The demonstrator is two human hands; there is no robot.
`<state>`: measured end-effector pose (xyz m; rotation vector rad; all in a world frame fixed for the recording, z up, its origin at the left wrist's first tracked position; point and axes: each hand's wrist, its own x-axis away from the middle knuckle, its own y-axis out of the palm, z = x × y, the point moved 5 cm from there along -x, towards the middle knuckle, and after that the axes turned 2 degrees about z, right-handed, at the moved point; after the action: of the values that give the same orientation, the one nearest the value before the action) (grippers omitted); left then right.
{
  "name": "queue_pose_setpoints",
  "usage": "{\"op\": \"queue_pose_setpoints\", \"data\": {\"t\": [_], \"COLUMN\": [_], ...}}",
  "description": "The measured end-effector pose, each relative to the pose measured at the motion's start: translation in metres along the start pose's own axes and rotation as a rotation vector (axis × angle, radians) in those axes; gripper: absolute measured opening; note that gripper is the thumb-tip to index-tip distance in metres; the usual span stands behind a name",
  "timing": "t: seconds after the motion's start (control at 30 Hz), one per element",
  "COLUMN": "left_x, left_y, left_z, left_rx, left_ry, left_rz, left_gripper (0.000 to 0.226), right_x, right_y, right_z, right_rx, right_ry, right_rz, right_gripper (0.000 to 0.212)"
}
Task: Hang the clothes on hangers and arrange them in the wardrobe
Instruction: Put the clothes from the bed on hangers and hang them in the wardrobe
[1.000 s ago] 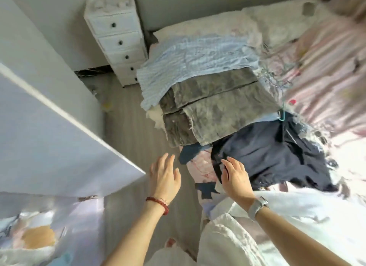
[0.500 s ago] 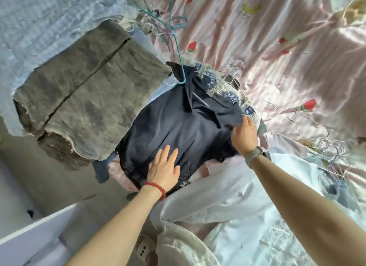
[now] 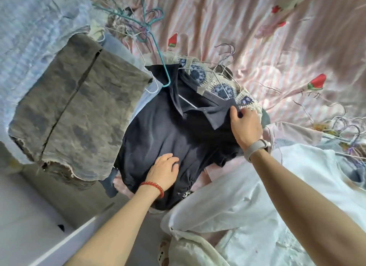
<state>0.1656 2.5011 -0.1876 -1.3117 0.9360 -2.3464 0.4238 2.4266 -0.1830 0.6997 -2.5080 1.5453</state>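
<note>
Right hand point(image 3: 246, 127): thumb and fingertips pinch the edge of the dark navy shirt point(image 3: 174, 135) at its collar, close by the right collar point. Fingers curled over the fabric; wrist carries a pale band point(image 3: 256, 148).

Left hand point(image 3: 165, 171): palm down on the lower front of the same shirt, fingers bent and bunching a little cloth beneath them — how firmly it grips I cannot tell. A red bead bracelet point(image 3: 153, 187) sits at the wrist.

Shirt position: spread front-up on the bed, collar toward the far side, hem toward the person. It lies over a pink striped sheet point(image 3: 257, 38) printed with red strawberries. A white wire hanger point(image 3: 188, 102) shows inside the open neck. A teal wire hanger point(image 3: 158, 53) lies with its hook end on the left collar; more wire hangers are tangled beyond it.

Neighbours: a crocheted cream-and-blue piece point(image 3: 219, 85) lies under the collar on another wire hanger; folded grey-washed denim point(image 3: 75, 111) lies just left of the shirt, touching its edge; white garments point(image 3: 247, 206) are heaped at the near right.

Writing: faint characters printed on the sheet beside a strawberry at right — too blurred to read. A small grey tag at the neck shows no legible text.
</note>
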Motion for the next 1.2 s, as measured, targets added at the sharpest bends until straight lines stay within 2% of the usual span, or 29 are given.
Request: {"op": "queue_pose_setpoints", "data": {"t": [0.17,0.3,0.4,0.5,0.6,0.67,0.73,0.83,0.97,1.1,1.2], "left_x": [-0.025,-0.049,-0.057,-0.052,-0.036,-0.015,0.014,0.066,0.136,0.213,0.275], "left_y": [-0.074,-0.120,-0.126,-0.112,-0.105,-0.102,-0.096,-0.086,-0.083,-0.075,-0.055], "left_z": [0.038,0.070,0.086,0.081,0.058,0.035,0.004,-0.042,-0.109,-0.173,-0.218], "left_rx": [0.053,-0.090,-0.257,-0.429,-0.397,-0.365,-0.273,0.028,0.272,0.306,0.361], "left_ry": [0.185,0.274,0.327,0.389,0.385,0.347,0.258,0.116,-0.061,-0.264,-0.438], "left_rz": [0.323,0.473,0.385,0.243,0.187,0.178,0.176,0.198,0.481,0.761,0.910], "left_gripper": [0.040,0.054,0.057,0.046,0.030,0.026,0.025,0.021,0.015,0.011,0.011], "right_x": [0.053,0.087,0.106,0.121,0.128,0.128,0.129,0.134,0.165,0.226,0.284], "right_y": [-0.021,-0.043,-0.060,-0.072,-0.074,-0.072,-0.068,-0.055,-0.025,0.010,0.034], "right_z": [0.039,0.068,0.078,0.073,0.068,0.063,0.052,0.027,-0.025,-0.080,-0.110], "right_rx": [-0.052,-0.073,-0.076,-0.061,-0.021,0.023,0.070,0.063,0.021,0.009,0.031], "right_ry": [0.095,0.075,-0.042,-0.247,-0.334,-0.348,-0.394,-0.521,-0.810,-1.094,-1.256], "right_rz": [0.067,0.150,0.195,0.216,0.215,0.202,0.182,0.089,-0.079,-0.213,-0.300], "right_gripper": [0.049,0.044,0.044,0.042,0.043,0.047,0.041,0.033,0.046,0.044,0.043]}}
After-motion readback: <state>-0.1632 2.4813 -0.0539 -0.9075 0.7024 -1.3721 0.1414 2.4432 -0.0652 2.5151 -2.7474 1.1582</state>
